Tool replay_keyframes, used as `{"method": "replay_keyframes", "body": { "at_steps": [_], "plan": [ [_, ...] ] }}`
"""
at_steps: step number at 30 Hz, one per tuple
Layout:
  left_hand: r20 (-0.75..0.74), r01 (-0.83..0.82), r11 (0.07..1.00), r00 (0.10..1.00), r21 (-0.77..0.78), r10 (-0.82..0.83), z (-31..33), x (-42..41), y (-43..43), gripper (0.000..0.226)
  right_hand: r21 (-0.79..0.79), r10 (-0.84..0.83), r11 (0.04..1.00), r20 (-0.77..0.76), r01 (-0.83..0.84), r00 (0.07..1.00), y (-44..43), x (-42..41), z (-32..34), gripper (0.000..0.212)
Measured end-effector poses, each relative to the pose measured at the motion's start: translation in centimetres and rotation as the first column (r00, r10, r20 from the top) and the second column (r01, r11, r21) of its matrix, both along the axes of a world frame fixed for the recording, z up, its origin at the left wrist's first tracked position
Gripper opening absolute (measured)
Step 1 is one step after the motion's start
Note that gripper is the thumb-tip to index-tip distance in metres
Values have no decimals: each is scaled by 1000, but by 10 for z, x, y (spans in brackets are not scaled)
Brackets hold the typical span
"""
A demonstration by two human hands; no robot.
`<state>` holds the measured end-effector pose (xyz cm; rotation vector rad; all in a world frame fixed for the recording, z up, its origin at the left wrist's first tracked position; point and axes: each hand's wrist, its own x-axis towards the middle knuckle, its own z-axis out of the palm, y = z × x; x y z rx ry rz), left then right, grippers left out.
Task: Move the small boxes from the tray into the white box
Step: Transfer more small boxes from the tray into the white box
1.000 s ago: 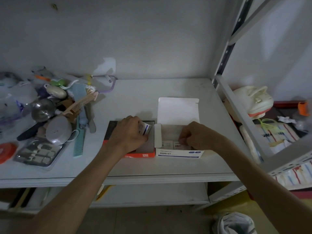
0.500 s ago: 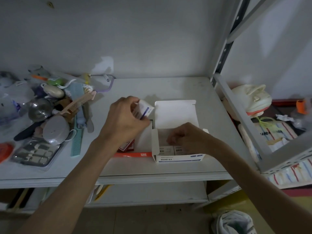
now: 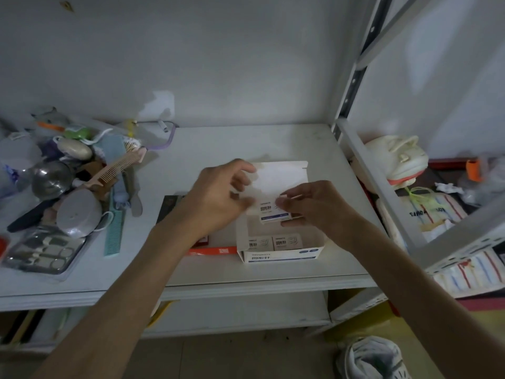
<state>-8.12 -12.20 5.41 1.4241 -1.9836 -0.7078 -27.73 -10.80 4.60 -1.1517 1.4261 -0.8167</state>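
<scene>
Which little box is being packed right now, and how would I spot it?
Find the open white box near the front edge of the white shelf. The small box is above its opening, between the left hand and right hand. Two matching boxes already lie inside; this one is in the air.

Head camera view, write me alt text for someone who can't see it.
Two bare hands hold a small box above an open white box on a pale shelf: the right hand grips it and the left hand touches its other side. Two small boxes already sit inside, and a red-edged tray lies just left.
</scene>
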Motion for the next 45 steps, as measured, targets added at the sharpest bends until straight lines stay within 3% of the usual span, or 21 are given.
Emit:
{"method": "replay_keyframes", "body": {
  "at_steps": [2, 4, 7, 10, 18, 20, 25, 34, 41, 45],
  "plan": [
    [-7, -200, 979, 980, -33, 200, -12, 21, -6, 36, 91, 2, 996, -51, 3, 999, 1, 1, -1, 23],
    [131, -419, 908, 901, 14, 414, -25, 45, -11, 31, 145, -9, 989, -76, 20, 997, 4, 4, -6, 20],
    [313, -566, 818, 799, 106, 513, -38, 70, -13, 18, 110, -39, 992, -232, 66, 972, 6, 8, -16, 9],
    [348, -540, 834, 808, 115, 475, -43, 76, -13, 17, 31, -64, 996, -357, 80, 932, 6, 15, -21, 7],
    [376, -387, 910, 873, 149, 310, -50, 78, -22, 38, 2, -131, 989, -414, 145, 901, 5, 32, -32, 20],
    [404, -359, 923, 871, 138, 279, -49, 81, -23, 39, -9, -113, 993, -430, 121, 896, 5, 32, -33, 4],
    [517, -303, 940, 836, 158, 182, -45, 83, -25, 40, -25, -35, 999, -561, 25, 827, 6, 38, -31, 14],
    [520, -302, 953, 818, 24, 246, -56, 81, -19, 39, -20, 33, 998, -644, -59, 764, 5, 36, -35, 22],
    [393, -305, 946, 861, -111, 323, -35, 71, -5, 36, -218, -194, 971, -486, 96, 852, 8, 31, -24, 12],
    [300, -268, 948, 902, -174, 310, -8, 47, 9, 38, -142, -158, 981, -174, 134, 972, 4, 30, -7, 14]
  ]
}}
